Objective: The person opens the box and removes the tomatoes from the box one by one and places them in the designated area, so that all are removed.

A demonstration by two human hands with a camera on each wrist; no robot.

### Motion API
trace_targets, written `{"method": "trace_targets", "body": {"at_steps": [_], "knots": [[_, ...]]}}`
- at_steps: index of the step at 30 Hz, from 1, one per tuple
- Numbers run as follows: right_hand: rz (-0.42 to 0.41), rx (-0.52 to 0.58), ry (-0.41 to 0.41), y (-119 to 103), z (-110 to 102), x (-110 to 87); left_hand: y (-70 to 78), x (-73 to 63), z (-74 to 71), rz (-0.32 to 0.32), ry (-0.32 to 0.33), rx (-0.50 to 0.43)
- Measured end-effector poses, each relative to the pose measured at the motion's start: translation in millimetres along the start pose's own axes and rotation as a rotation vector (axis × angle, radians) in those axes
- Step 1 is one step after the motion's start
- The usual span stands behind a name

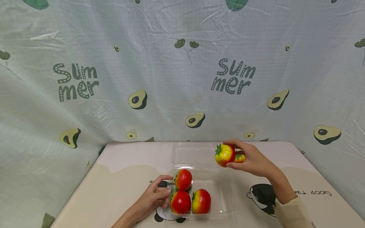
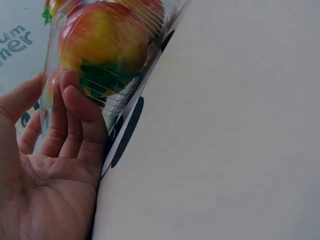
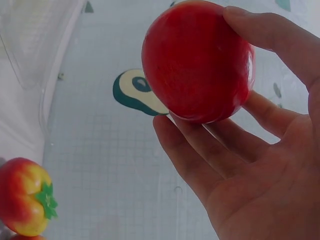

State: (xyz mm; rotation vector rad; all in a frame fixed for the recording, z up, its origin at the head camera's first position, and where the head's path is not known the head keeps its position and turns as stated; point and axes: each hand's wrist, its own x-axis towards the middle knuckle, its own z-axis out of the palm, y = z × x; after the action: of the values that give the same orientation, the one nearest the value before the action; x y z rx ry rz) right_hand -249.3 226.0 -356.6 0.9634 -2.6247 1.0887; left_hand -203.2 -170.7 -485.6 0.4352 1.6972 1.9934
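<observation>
My right hand (image 1: 253,158) holds a red-and-yellow toy tomato (image 1: 225,155) with a green calyx, raised above the table at the container's back right. The right wrist view shows its red underside (image 3: 197,62) between thumb and fingers. Part of another toy tomato (image 1: 240,158) shows behind that hand. My left hand (image 1: 154,196) grips the left edge of a clear plastic container (image 1: 219,202), its fingers bent against the wall (image 2: 47,100). Inside are toy tomatoes: two along the left side, rear (image 1: 183,179) and front (image 1: 180,202), and one beside them at the front (image 1: 201,201).
The container's clear lid (image 1: 196,154) lies folded back towards the wall. Below is a pale table (image 1: 114,190) with printed cartoon figures (image 1: 263,198) and lettering. A hanging sheet (image 1: 165,79) printed with avocados closes off the back and sides.
</observation>
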Motion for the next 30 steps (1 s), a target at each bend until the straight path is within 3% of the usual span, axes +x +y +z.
{"method": "trace_targets", "body": {"at_steps": [30], "knots": [[0.069,0.010,0.054,17.1,-21.3,-7.2,1.7,0.3,-0.2,-0.002,-0.003,0.004]]}}
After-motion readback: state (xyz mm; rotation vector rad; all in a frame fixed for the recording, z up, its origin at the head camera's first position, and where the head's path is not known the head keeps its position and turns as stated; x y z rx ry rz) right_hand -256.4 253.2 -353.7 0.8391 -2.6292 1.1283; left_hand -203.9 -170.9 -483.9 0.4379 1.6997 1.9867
